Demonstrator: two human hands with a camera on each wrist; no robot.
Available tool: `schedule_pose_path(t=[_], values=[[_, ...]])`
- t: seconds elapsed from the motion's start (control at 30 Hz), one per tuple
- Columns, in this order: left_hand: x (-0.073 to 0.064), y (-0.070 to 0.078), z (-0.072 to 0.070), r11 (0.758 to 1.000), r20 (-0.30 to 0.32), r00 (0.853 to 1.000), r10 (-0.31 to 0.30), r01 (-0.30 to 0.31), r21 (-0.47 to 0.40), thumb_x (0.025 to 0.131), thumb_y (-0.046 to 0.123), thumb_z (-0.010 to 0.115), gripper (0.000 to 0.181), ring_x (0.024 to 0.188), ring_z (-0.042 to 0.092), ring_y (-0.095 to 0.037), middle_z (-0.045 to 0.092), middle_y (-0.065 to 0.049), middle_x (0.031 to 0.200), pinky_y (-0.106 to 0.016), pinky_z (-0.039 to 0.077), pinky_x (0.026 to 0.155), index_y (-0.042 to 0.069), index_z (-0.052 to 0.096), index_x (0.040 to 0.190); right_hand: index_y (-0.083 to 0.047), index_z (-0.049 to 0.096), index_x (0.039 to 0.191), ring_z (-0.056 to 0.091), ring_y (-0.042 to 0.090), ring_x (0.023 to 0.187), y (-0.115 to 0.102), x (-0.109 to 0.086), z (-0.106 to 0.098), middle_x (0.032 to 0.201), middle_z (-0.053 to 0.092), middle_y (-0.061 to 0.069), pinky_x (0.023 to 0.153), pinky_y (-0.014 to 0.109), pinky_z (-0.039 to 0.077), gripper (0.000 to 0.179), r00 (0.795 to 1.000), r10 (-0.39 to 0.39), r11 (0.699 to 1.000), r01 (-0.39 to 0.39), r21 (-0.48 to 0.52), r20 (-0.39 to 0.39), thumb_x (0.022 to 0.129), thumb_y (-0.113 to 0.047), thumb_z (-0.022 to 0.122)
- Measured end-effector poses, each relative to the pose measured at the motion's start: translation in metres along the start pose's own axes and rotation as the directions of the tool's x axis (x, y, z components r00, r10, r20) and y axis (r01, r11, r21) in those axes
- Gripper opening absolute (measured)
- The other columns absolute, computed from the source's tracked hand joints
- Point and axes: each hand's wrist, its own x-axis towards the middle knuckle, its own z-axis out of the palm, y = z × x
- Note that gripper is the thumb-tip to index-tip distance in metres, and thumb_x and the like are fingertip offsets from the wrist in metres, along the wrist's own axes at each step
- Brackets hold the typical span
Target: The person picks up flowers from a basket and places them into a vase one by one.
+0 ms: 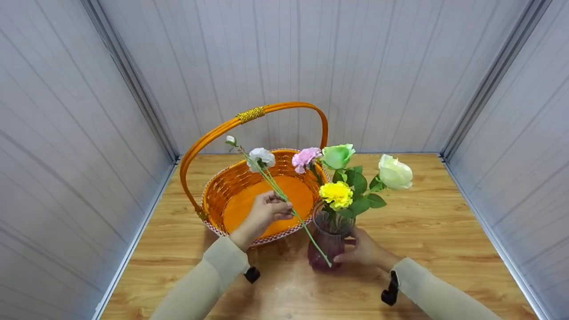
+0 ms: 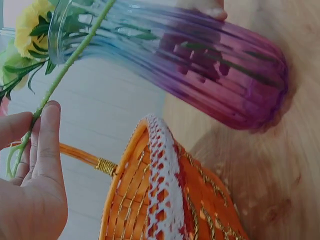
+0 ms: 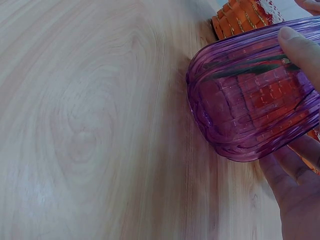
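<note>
My left hand point(image 1: 261, 217) pinches the thin green stem point(image 2: 67, 70) of a white flower point(image 1: 261, 159) with a small bud. The flower slants over the basket, and its lower stem end crosses in front of a clear-to-purple ribbed glass vase point(image 1: 323, 249). My right hand point(image 1: 368, 252) grips the lower part of the vase, thumb point(image 3: 300, 52) on one side and fingers behind. The vase stands on the table. In it are a yellow carnation point(image 1: 336, 195), a pink carnation point(image 1: 306, 159), a green rose point(image 1: 338, 155) and a cream rose point(image 1: 395, 172); their stems show through the glass.
An orange woven basket point(image 1: 266, 241) with a tall arched handle point(image 1: 213, 134) and a lace-trimmed rim stands left of the vase. The wooden table point(image 1: 426, 218) is bounded by pale panelled walls point(image 1: 378, 66) at the back and both sides.
</note>
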Motion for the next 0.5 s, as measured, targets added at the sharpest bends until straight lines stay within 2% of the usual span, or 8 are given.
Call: schedule_pose_path(t=[0.23,0.37,0.5], values=[[-0.01,0.001,0.009,0.999,0.037,0.999,0.029,-0.028,-0.021,0.098,-0.004,0.069,0.012,0.08,0.077,-0.019,0.074,-0.006,0.088,-0.037,0.069,0.081,-0.007,0.062,0.107,0.001,0.045,0.157,0.059,0.042,0.134,0.0,0.0,0.0,0.153,0.057,0.025,0.115,0.064,0.052,0.093,1.0,0.006,1.0,-0.006,0.02,-0.005,0.082,-0.014,0.097],[-0.015,0.001,0.015,0.998,0.048,0.998,0.049,-0.047,-0.044,0.098,-0.004,0.07,0.013,0.08,0.077,-0.019,0.074,-0.006,0.089,-0.038,0.069,0.082,-0.005,0.061,0.107,0.003,0.046,0.156,0.059,0.043,0.134,-0.002,-0.001,0.0,0.152,0.057,0.027,0.115,0.064,0.051,0.091,1.0,0.002,1.0,-0.002,0.007,-0.009,0.081,-0.012,0.097],[-0.02,0.001,0.024,0.996,0.052,0.997,0.054,-0.05,-0.072,0.1,-0.005,0.069,0.011,0.081,0.077,-0.018,0.075,-0.006,0.09,-0.035,0.069,0.081,-0.002,0.06,0.106,0.005,0.049,0.153,0.061,0.037,0.132,-0.002,-0.001,0.001,0.149,0.059,0.028,0.115,0.062,0.053,0.089,1.0,-0.007,1.0,0.007,0.003,-0.02,0.08,-0.01,0.097]])
